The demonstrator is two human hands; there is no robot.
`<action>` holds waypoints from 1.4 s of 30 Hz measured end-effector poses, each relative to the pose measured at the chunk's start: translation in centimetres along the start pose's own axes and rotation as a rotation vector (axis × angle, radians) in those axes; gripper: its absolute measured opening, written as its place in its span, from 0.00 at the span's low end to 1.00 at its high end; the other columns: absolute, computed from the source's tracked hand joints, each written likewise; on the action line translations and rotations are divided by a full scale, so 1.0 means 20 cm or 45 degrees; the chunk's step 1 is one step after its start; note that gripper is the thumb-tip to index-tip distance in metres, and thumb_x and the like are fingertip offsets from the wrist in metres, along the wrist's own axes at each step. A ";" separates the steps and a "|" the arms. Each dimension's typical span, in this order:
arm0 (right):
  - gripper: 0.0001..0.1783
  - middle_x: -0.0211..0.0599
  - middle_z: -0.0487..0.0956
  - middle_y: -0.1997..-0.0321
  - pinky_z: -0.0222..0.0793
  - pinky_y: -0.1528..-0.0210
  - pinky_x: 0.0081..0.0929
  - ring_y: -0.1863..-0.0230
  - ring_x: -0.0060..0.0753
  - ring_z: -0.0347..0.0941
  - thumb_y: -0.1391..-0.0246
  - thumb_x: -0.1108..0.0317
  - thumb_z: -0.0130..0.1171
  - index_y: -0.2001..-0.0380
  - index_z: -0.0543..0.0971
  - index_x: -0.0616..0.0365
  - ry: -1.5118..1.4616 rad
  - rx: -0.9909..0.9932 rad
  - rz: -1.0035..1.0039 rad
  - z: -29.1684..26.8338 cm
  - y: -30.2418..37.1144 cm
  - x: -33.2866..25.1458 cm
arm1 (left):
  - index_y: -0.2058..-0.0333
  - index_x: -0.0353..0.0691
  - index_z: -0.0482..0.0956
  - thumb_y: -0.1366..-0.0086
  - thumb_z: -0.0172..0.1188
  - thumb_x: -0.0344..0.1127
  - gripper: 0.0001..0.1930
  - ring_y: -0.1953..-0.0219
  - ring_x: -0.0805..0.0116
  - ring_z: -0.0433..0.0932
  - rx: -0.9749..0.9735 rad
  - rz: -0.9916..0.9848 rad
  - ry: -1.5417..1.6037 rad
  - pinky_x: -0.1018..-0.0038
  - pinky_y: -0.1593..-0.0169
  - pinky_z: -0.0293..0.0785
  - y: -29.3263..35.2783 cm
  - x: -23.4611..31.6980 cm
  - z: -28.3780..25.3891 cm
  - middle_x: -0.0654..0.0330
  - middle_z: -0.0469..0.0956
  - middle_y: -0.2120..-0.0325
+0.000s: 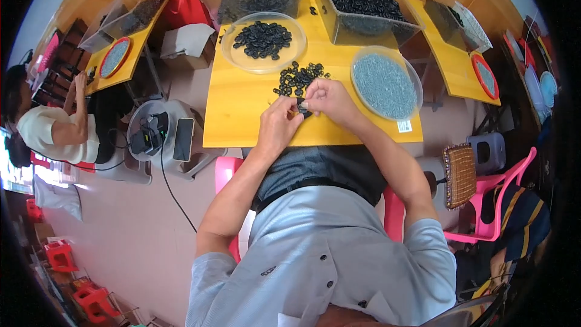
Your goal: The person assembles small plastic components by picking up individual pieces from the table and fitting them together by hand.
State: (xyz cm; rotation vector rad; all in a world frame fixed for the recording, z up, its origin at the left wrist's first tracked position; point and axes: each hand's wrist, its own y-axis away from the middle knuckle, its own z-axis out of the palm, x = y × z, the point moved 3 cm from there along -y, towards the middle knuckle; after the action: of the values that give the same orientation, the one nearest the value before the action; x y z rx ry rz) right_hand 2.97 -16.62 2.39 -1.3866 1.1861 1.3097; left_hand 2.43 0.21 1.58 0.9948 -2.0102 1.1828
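Observation:
Near the front edge of the yellow table, my two hands meet over a small black plastic part (303, 109). My left hand (278, 124) is closed on it, thumb and fingers at its edge. The fingertips of my right hand (331, 102) pinch together right at the same part; whatever they hold is too small to make out. Just beyond my hands lies a loose pile of black plastic parts (298, 77). To the right stands a round clear tray (417, 94) full of small silvery-grey metal pieces (384, 83), perhaps pins or screws.
Behind the pile sits a round clear tray (226, 54) of black parts. Two clear bins (357, 37) of black parts stand at the back. At the left, a person (57, 127) works at another yellow table. A phone (183, 139) lies on a stool; a pink chair (484, 206) stands right.

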 end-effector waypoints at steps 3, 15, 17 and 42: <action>0.06 0.26 0.75 0.79 0.65 0.77 0.16 0.80 0.16 0.71 0.52 0.77 0.63 0.72 0.74 0.61 0.023 -0.013 0.034 0.01 0.00 0.00 | 0.67 0.32 0.76 0.52 0.66 0.22 0.12 0.73 0.57 0.77 0.000 0.003 -0.016 0.68 0.68 0.74 0.00 0.00 -0.01 0.52 0.75 0.75; 0.05 0.28 0.75 0.79 0.65 0.77 0.16 0.80 0.17 0.71 0.52 0.77 0.62 0.73 0.74 0.60 0.051 -0.031 0.053 0.02 0.02 -0.03 | 0.69 0.30 0.77 0.51 0.65 0.24 0.10 0.75 0.62 0.77 -0.017 -0.020 -0.057 0.71 0.69 0.74 0.01 -0.03 -0.01 0.53 0.76 0.77; 0.05 0.28 0.75 0.79 0.65 0.77 0.16 0.80 0.17 0.71 0.52 0.77 0.62 0.73 0.74 0.60 0.058 -0.030 0.053 0.03 0.02 -0.04 | 0.69 0.30 0.77 0.51 0.65 0.24 0.10 0.76 0.62 0.77 0.008 -0.011 -0.016 0.70 0.69 0.74 0.02 -0.04 -0.01 0.53 0.76 0.77; 0.08 0.48 0.80 0.71 0.71 0.60 0.41 0.65 0.50 0.78 0.55 0.71 0.56 0.73 0.82 0.61 1.207 0.067 -0.223 -0.07 -0.14 -0.15 | 0.60 0.30 0.77 0.38 0.54 0.21 0.08 0.74 0.84 0.70 0.378 -0.508 0.725 0.85 0.69 0.67 -0.06 -0.18 -0.07 0.67 0.77 0.72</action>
State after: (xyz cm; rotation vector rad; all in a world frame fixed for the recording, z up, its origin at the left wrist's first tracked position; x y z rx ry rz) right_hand 6.05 -17.19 5.41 -2.1007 1.6152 0.4505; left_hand 5.48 2.22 -0.01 0.9950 -1.1577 1.3652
